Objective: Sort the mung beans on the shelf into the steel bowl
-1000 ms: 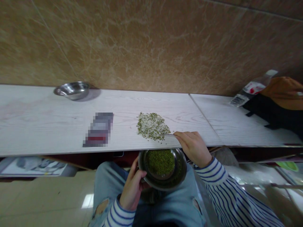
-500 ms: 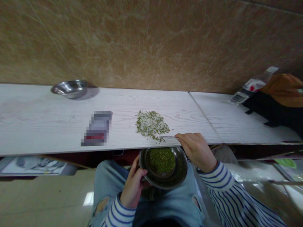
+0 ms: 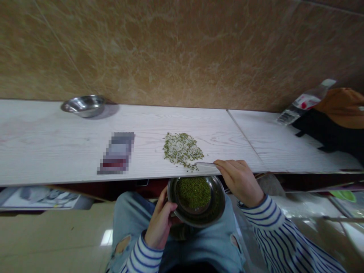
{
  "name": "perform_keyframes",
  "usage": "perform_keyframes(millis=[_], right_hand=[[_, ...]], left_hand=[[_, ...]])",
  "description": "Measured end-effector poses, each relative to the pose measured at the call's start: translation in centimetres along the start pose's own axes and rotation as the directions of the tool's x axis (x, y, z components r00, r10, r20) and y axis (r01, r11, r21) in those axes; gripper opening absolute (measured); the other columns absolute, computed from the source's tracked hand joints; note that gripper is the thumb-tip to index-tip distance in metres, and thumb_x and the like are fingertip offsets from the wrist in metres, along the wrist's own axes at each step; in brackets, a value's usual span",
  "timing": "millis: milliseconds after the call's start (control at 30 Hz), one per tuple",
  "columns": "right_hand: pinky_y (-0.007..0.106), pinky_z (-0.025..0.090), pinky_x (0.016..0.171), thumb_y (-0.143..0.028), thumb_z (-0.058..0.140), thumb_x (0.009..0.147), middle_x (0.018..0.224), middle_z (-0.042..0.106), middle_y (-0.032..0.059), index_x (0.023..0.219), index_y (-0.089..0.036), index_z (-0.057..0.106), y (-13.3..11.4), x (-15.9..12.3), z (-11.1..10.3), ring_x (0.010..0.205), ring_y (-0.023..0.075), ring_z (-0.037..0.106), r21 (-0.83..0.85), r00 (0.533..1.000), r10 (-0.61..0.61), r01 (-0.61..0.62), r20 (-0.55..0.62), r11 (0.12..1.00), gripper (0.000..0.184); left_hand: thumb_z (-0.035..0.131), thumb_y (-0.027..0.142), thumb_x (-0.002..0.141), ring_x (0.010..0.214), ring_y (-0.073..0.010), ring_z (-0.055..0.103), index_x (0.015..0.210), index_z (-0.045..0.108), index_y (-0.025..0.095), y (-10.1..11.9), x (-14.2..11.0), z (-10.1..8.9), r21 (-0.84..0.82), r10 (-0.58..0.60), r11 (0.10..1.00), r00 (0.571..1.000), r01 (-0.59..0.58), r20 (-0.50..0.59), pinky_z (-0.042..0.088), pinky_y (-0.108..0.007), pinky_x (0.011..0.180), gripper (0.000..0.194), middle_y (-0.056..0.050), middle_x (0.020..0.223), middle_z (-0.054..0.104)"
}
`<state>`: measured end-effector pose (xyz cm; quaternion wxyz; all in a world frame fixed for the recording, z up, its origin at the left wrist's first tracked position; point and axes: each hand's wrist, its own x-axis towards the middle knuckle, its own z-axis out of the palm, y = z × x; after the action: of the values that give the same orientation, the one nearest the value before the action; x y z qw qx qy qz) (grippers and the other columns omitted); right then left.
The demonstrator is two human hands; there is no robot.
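My left hand grips the left rim of a metal bowl, thumb on the inside edge. Green mung beans cover much of the bowl's bottom; it is held over my lap, just below the table edge. In my right hand is a slim metal utensil, pinched at its end; whether it is a spoon or tweezers I cannot tell. The utensil's tip points left, at the lower right side of a flat pile of mung beans mixed with white rice-like grains on the white table.
At the back left stands another metal bowl. A blurred-out phone-like object lies left of the pile. A plastic bottle leans on a black and brown bag at the right. The tiled wall rises behind the table.
My right hand has drawn slightly to the right with the utensil, whose tip has shifted right along the pile's lower edge. My left hand and the bowl have stayed nearly in place.
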<state>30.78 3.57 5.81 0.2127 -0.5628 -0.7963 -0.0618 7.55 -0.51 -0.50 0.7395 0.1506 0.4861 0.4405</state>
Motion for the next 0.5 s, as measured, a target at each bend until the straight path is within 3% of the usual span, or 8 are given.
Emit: perform_keyframes(millis=[233, 500], right_hand=[[0.029, 0.036, 0.076, -0.022, 0.042, 0.091, 0.092, 0.068, 0.0042, 0.103, -0.020, 0.059, -0.07, 0.20, 0.09, 0.084, 0.0144, 0.061, -0.006, 0.999, -0.016, 0.016, 0.037, 1.000, 0.021], [0.030, 0.036, 0.076, -0.023, 0.041, 0.091, 0.092, 0.068, 0.0048, 0.103, -0.019, 0.059, -0.09, 0.21, -0.40, 0.085, 0.0151, 0.061, 0.012, 0.999, -0.019, 0.019, 0.037, 1.000, 0.022]], left_hand=[[0.057, 0.016, 0.065, 0.076, -0.0170, 0.056, 0.128, 0.044, 0.029, 0.10, -0.08, 0.05, 0.011, -0.008, 1.000, 1.000, 0.008, 0.004, 0.049, -0.030, 0.063, 0.066, -0.002, 0.098, 0.061], [0.056, 0.015, 0.066, 0.080, -0.0178, 0.056, 0.128, 0.045, 0.028, 0.07, -0.12, 0.06, -0.005, -0.005, 1.000, 1.000, 0.005, 0.011, 0.049, -0.032, 0.065, 0.064, -0.004, 0.106, 0.060]])
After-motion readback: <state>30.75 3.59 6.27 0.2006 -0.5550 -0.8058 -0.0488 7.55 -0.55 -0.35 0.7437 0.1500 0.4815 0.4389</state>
